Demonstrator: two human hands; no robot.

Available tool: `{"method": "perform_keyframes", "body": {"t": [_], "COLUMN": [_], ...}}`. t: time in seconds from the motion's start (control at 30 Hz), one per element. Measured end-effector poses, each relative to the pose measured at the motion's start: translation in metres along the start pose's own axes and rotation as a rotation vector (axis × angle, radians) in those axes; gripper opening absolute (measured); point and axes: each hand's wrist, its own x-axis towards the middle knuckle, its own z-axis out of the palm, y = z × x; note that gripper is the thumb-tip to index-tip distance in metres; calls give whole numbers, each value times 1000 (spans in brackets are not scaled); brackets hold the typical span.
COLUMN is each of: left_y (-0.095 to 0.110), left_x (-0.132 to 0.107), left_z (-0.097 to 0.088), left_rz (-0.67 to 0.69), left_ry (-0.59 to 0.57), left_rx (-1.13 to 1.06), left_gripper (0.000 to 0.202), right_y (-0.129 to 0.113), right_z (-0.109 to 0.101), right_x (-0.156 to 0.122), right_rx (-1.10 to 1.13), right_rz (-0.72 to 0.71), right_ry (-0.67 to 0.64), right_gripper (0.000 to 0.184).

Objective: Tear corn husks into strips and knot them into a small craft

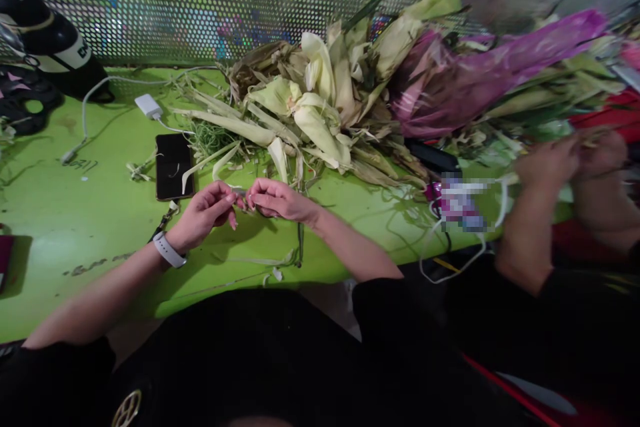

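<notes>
Over the green table [125, 227], my left hand [206, 210] and my right hand [275, 200] meet almost fingertip to fingertip. Both are closed in a pinch around something small and pale, too small to name. A white watch band [169, 250] circles my left wrist. Just behind my hands lies a heap of pale corn husks [320, 127], with thin strips and stalks at its near side. A dark phone [174, 167] rests beyond my left hand, one strip lying across its edge. Below my right hand are a stray husk strip [260, 260] and small scraps.
A purple plastic bag [450, 87] lies among the husks. A white adapter [149, 107] with a cable is behind the phone. At far left stands a black bottle-like object [55, 47]. A perforated metal panel [190, 7] backs the table. Another person's hands [570, 153] work at right.
</notes>
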Motion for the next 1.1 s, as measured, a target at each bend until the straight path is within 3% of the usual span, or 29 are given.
{"method": "perform_keyframes", "body": {"t": [0.27, 0.43, 0.53, 0.67, 0.93, 1.1], "left_y": [1, 2, 1, 0, 0, 1], "left_x": [5, 9, 10, 10, 8, 5], "left_z": [-6, -12, -13, -13, -10, -5], "left_rz": [-147, -230, -254, -276, -323, -303], "left_ry": [-2, 4, 9, 25, -66, -85], "left_rx": [-14, -80, -73, -44, 37, 133], "left_gripper": [24, 24, 23, 23, 20, 17], "right_y": [0, -7, -9, -8, -5, -2], "right_z": [-2, -1, -1, -1, 10, 15], "right_x": [-3, -2, -3, -3, 4, 9], "right_rx": [-149, -453, -594, -667, -804, -787], "right_rz": [46, -158, -177, -195, -229, -246], "right_ry": [-20, 110, 130, 138, 128, 126], "right_gripper": [25, 22, 19, 17, 15, 19]}}
